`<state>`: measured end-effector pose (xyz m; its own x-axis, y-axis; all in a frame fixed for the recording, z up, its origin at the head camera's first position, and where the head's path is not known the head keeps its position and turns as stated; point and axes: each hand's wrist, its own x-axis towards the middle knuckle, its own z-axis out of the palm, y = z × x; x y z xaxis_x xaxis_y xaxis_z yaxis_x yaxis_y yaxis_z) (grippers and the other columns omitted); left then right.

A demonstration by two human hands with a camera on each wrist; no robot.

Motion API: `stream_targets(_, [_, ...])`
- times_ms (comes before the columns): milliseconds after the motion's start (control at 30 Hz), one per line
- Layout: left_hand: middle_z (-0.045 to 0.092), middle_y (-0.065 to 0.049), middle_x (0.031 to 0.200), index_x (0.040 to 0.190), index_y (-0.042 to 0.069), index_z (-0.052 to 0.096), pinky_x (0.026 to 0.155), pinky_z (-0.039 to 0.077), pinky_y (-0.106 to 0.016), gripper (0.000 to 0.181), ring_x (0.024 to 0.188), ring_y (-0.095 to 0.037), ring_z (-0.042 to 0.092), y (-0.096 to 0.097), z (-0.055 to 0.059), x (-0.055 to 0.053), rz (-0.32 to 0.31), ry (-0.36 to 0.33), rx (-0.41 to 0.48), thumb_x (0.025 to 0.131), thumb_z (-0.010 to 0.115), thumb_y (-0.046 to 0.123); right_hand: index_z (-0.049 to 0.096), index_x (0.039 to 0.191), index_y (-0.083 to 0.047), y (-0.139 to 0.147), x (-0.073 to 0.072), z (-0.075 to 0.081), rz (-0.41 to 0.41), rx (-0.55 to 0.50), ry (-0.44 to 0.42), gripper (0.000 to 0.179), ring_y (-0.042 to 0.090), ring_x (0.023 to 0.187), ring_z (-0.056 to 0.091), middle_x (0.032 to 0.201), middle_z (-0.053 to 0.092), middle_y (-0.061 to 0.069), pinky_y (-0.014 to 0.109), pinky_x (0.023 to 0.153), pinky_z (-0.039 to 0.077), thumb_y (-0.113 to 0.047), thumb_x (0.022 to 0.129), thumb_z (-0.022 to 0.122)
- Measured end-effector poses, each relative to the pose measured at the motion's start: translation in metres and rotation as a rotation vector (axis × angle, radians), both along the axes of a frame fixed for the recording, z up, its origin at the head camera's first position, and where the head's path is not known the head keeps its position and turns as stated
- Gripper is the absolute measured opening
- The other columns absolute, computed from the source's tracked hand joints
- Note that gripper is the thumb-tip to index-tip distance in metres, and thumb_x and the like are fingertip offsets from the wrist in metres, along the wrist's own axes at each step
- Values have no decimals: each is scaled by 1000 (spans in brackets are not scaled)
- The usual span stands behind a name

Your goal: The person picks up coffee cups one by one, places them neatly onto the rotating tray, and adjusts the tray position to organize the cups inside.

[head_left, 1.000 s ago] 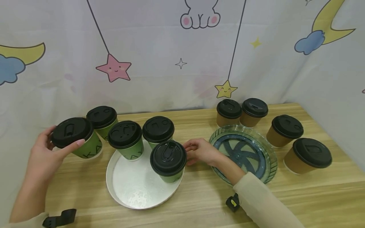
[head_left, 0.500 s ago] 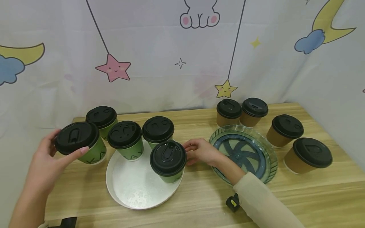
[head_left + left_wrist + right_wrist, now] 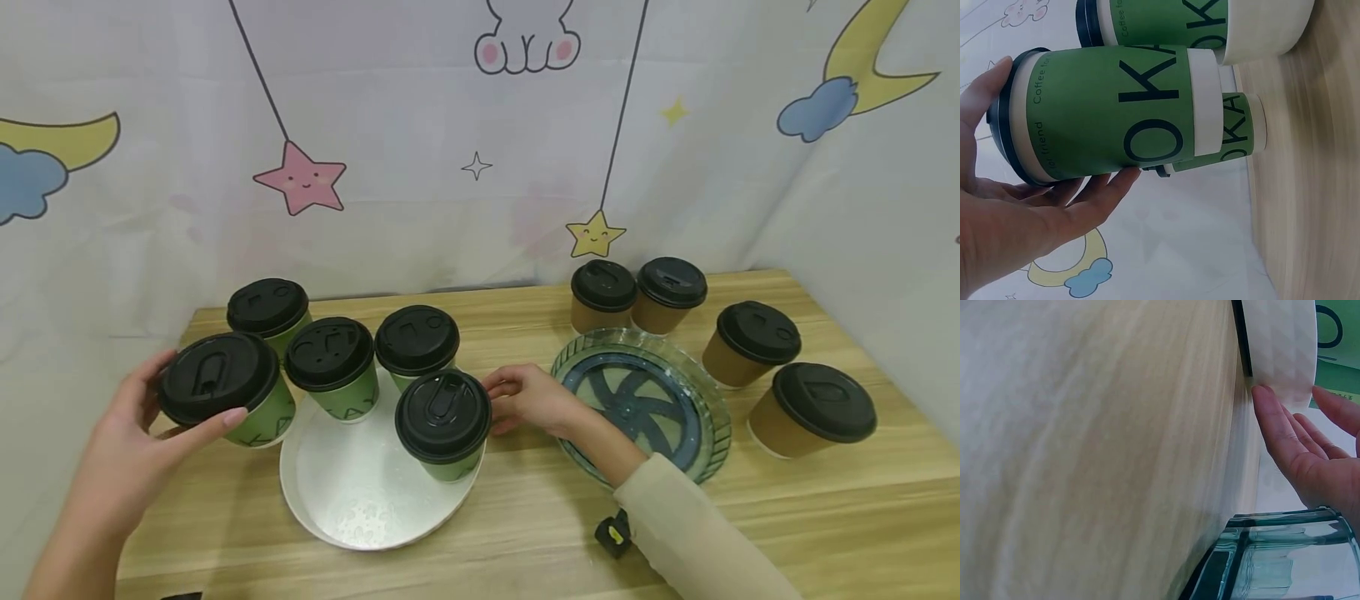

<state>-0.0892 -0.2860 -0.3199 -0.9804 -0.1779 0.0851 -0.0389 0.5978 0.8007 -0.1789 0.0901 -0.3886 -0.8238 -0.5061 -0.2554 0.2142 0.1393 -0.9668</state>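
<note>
My left hand [image 3: 138,442] grips a green paper coffee cup [image 3: 258,412] with a black lid, thumb on the near side and fingers behind. In the left wrist view this cup [image 3: 1104,112] hangs above the table, its white base showing. Three similar green cups, one of them a front cup [image 3: 442,425], stand on a round white tray [image 3: 352,508]. My right hand [image 3: 536,402] is at the tray's right edge beside the front cup. In the right wrist view its fingertips touch the tray's textured side wall [image 3: 1285,350], with the fingers loosely bent.
Another green cup [image 3: 268,312] stands on the wooden table [image 3: 540,533] behind the held cup. Right of the tray lies a round clear greenish dish [image 3: 637,417], partly under my right forearm. Several brown lidded cups, including a near one [image 3: 810,412], stand behind and right of it.
My left hand has carried the green cup rightward and nearer, toward the white tray's left edge. The right hand and the other cups have stayed in place.
</note>
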Motion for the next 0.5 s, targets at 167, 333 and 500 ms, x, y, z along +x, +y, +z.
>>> stream_targets(167, [40,4,129,146,18,16,71,39,-3,88,116,-1,37,2,-1,6,-39,48,-10,79,73,14,54,112,11,0,0,0,-1,2,-2,27,23,78,63,97,63,16,43,70,54,4,86,58])
stream_targets(333, [45,8,118,145,16,20,71,41,-5,86,106,1,41,7,1,14,-79,80,13,77,73,7,54,112,10,0,0,1,-4,15,-5,27,23,79,63,98,62,17,43,70,54,4,86,58])
stream_targets(500, [44,7,120,146,16,17,73,41,-5,88,108,2,40,11,1,22,-112,59,27,78,72,5,54,113,10,0,0,1,1,14,-7,28,24,80,63,99,62,17,42,71,54,3,86,58])
